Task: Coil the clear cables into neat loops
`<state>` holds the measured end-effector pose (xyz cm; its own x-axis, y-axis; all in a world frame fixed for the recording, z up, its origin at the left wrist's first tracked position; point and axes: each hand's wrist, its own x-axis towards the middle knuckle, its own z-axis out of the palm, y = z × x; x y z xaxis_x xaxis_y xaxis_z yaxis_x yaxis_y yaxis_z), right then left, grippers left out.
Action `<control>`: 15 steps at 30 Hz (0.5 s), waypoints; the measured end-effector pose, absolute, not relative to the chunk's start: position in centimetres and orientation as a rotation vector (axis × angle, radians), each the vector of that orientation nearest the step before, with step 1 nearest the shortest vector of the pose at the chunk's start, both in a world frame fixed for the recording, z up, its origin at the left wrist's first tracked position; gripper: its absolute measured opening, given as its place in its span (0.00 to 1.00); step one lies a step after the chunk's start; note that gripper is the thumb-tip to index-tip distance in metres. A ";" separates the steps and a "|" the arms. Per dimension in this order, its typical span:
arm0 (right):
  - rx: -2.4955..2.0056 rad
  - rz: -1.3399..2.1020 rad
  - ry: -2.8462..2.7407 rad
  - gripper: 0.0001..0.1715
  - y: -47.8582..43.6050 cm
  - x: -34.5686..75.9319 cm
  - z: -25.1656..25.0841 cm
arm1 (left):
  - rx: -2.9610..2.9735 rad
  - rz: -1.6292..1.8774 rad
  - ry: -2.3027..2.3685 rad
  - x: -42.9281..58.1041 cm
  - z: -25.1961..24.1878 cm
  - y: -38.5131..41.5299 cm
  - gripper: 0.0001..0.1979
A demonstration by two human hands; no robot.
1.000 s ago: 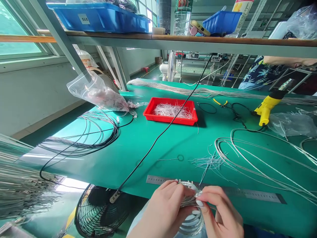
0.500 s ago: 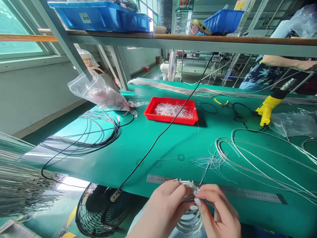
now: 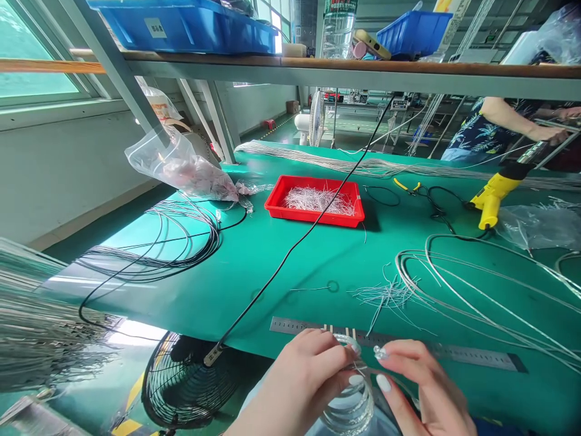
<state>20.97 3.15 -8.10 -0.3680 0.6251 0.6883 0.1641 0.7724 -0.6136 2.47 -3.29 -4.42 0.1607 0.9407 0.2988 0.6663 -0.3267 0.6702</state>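
While the left hand (image 3: 295, 387) curls closed around a coil of clear-sheathed wire (image 3: 350, 407), the right hand (image 3: 424, 387) stands just beside it, partly open, with thumb and forefinger pinched on a small glinting piece (image 3: 379, 352) too small to identify. The coil sits at the near edge of the green surface (image 3: 272, 272), its top loop reaching up just in front of a steel ruler (image 3: 454, 352) lying along that edge. Beyond the ruler, loose wire snippets (image 3: 385, 297) lie scattered beside long loops of silver wire (image 3: 481, 297). Farther off, a red tray (image 3: 313, 220) holds a heap of white wire cuttings (image 3: 318, 201), and a thin black cable (image 3: 290, 248) runs diagonally across the surface just past it. To the left lies a coil of black cable (image 3: 181, 242), while yellow-handled pliers (image 3: 406, 184) and a yellow heat gun (image 3: 492, 197) rest toward the right. Across the surface, a co-worker's hand (image 3: 556, 131) reaches out from a floral sleeve (image 3: 492, 118). Blue crates (image 3: 181, 24) sit on a wooden shelf (image 3: 318, 63) overhead, and a black fan (image 3: 186, 381) stands below the near edge.
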 end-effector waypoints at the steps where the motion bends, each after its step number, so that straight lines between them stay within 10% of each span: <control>1: -0.542 0.456 -1.988 0.12 3.5 21.1 -7.6 | 2.064 0.956 1.521 2.4 -4.4 -3.3 0.06; 15: -0.093 -0.245 -2.396 0.17 5.8 21.0 -3.7 | 2.118 0.781 1.515 1.8 -4.6 -3.5 0.03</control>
<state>21.04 5.84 -3.67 -0.7415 -0.0011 0.6709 0.1348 0.9794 0.1506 1.76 -3.45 -4.60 0.2482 0.9480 0.1993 0.7123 -0.3181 0.6257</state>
